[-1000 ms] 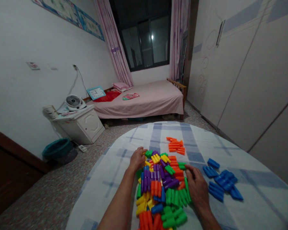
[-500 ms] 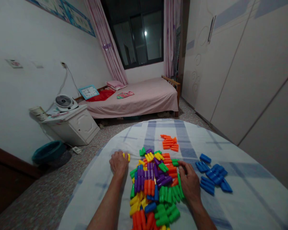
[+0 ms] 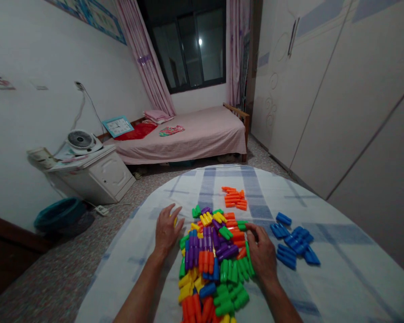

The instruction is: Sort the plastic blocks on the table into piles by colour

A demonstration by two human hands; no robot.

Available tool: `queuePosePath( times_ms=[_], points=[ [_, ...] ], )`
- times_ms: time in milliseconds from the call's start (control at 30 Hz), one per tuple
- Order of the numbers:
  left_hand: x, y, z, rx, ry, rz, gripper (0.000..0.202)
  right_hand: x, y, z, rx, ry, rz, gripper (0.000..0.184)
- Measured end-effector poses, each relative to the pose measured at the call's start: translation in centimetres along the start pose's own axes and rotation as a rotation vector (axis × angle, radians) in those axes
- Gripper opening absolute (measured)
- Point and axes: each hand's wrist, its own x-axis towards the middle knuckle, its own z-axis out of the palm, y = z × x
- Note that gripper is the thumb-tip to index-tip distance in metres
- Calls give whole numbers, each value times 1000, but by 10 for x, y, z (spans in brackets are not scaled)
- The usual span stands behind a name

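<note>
Coloured plastic pieces (image 3: 207, 259) lie heaped between both hands; the left hand (image 3: 167, 229) has its fingers spread wide around a partly hidden yellow piece (image 3: 175, 221), while the right hand (image 3: 261, 252) meets a green piece (image 3: 242, 225), whether gripping I cannot tell; farther out on the surface (image 3: 340, 278) lie orange pieces (image 3: 234, 198) and blue pieces (image 3: 296, 242), then beyond, a bed (image 3: 202, 134)

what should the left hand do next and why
I'd probably move the left hand to the yellow pieces atop the mixed pile: it is open beside a separate yellow piece, and those lie uncovered nearby.
</note>
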Motion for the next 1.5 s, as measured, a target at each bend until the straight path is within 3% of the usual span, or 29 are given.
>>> queuePosePath(
  times_ms=[100,200,433,533,667,833,933,1300,1500],
  points=[
    [3,11,-5,-316,-261,101,26,-1,-2,0,-9,-1,-8,29],
    [6,19,-4,-510,-459,30,27,-1,-3,-1,-14,-2,-12,29],
    [10,22,5,-632,-602,-124,41,-1,-1,0,-11,-19,4,28],
    [8,25,4,-656,-583,-167,37,-1,0,0,-14,-21,-3,27],
    [9,35,-1,-621,-448,-160,23,-1,0,0,-16,-28,-12,27],
    [19,55,3,-503,-350,45,31,0,1,1,-19,-19,-26,28],
    [24,66,9,-457,-398,128,40,-1,0,0,-19,-20,-22,28],
    [40,79,14,-229,-611,101,69,0,-3,0,-2,-10,-14,27],
    [48,91,11,-129,-642,76,50,-1,-4,-1,1,-18,-12,28]
  ],
)
